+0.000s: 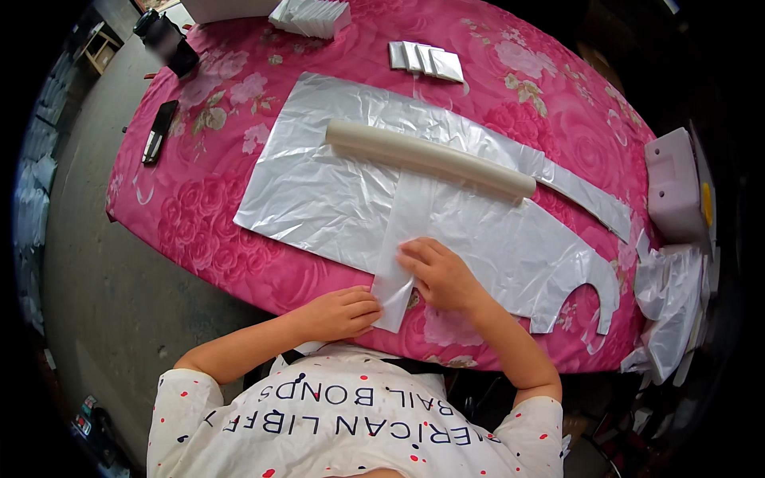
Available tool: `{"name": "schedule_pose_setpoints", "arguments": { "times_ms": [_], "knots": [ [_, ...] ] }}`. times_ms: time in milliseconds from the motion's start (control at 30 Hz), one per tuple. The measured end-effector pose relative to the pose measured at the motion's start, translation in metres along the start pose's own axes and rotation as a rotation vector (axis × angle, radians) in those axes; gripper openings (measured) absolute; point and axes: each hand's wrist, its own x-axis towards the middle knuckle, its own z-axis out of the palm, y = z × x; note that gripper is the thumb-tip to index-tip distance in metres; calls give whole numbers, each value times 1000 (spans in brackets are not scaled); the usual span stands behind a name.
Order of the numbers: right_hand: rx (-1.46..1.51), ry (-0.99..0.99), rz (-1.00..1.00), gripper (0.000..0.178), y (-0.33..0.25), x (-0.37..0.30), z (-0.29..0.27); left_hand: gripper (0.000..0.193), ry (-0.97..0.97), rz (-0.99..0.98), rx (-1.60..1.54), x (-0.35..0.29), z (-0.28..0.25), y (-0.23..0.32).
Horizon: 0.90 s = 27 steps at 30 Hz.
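Note:
A stack or sheet of thin white plastic apron, with curved cut-outs at its right end, lies spread over the table. A long cream-coloured tube rests across it. From under the tube a folded strip of the same film runs toward me and hangs past the apron's near edge. My left hand is closed at the left edge of this strip's near end, its thumb hidden. My right hand lies on the strip farther up, fingers bent and apart from the thumb, with the fingertips touching the film.
Small flat silvery packets lie beyond the apron. A pile of white folded pieces, a dark bottle and a black phone-like object are on the pink floral tablecloth. At right stand a pale plastic bin and crumpled film.

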Motion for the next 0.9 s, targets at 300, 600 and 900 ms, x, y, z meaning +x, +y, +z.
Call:
{"name": "schedule_pose_setpoints", "arguments": {
  "times_ms": [300, 600, 900],
  "knots": [
    [20, 163, 123, 44, -8, -4, 14, 45, 234, -93, -456, 25, -30, -10],
    [-20, 333, 199, 28, -13, -1, 17, 54, 57, -207, 45, 41, -17, -43],
    [302, 338, 701, 11, -6, 7, 6, 41, 140, -870, -493, 72, -31, -44]
  ]
}}
